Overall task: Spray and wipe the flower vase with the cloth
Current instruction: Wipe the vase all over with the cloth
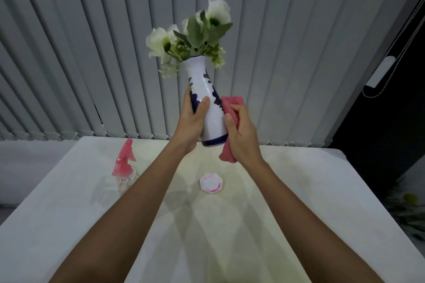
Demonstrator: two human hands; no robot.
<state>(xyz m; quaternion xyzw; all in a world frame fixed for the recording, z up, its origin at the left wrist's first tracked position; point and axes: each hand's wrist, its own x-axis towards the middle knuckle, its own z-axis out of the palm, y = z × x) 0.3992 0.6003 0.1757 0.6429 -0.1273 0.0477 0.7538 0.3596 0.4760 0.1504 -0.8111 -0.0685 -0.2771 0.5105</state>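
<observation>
above white table (287,190), left hand (192,122) grips vase (210,108), unlabelled.

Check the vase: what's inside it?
White flowers and green leaves stick out of the vase mouth. The stems below the rim, and any water, are hidden by its opaque wall.

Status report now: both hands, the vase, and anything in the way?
Left hand grips vase, lifted off the table, tilted. Right hand presses pink cloth on its side. Spray bottle and small dish on table below, clear of hands.
</observation>
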